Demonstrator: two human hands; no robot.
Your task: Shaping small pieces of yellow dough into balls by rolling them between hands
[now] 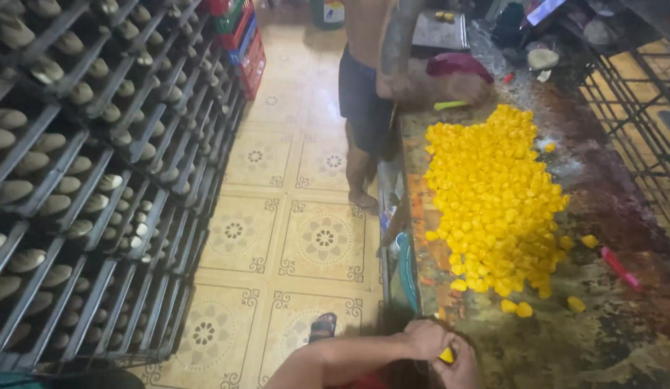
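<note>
My left hand point(423, 336) and my right hand point(462, 369) meet at the near edge of the worktable point(623, 338), at the bottom of the head view. Both pinch one small yellow dough piece point(446, 354) between their fingers. My left forearm comes in from the lower left. A large heap of the same yellow pieces point(493, 194) lies on the table just beyond my hands, and a few loose ones sit at its near edge.
Another person point(364, 94) stands at the table's far end with a hand on a reddish lump point(457, 79) beside a green scraper point(450, 105). Dark racks of round dough pieces point(82, 180) line the left. A pink tool point(620, 268) lies at the right. Patterned floor tiles point(306, 238) run between.
</note>
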